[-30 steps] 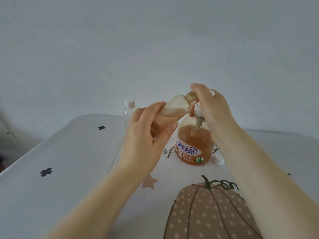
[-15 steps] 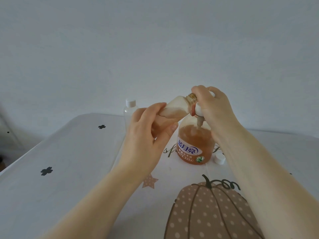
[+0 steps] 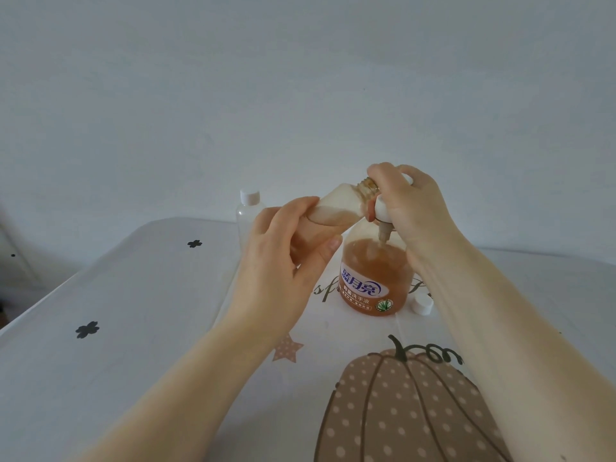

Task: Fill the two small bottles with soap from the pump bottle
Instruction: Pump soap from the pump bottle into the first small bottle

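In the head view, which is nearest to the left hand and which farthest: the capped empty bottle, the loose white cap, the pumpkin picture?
1. Capped empty bottle, just behind the left hand.
2. Loose white cap, right of the pump bottle.
3. Pumpkin picture, nearest the camera; close to the cap's rank.

My left hand (image 3: 283, 261) grips a small bottle (image 3: 340, 208), tilted so its threaded open neck points up and right against the pump head (image 3: 383, 211) of the soap bottle (image 3: 373, 281), which stands on the table (image 3: 133, 328). My right hand (image 3: 413, 208) is curled over the pump head, its fingers wrapped round the spout. A second small bottle (image 3: 248, 211), capped and clear, stands upright behind my left hand, and a loose white cap (image 3: 421, 303) lies just right of the soap bottle, on a cloth with a pumpkin (image 3: 400, 411) printed on it.
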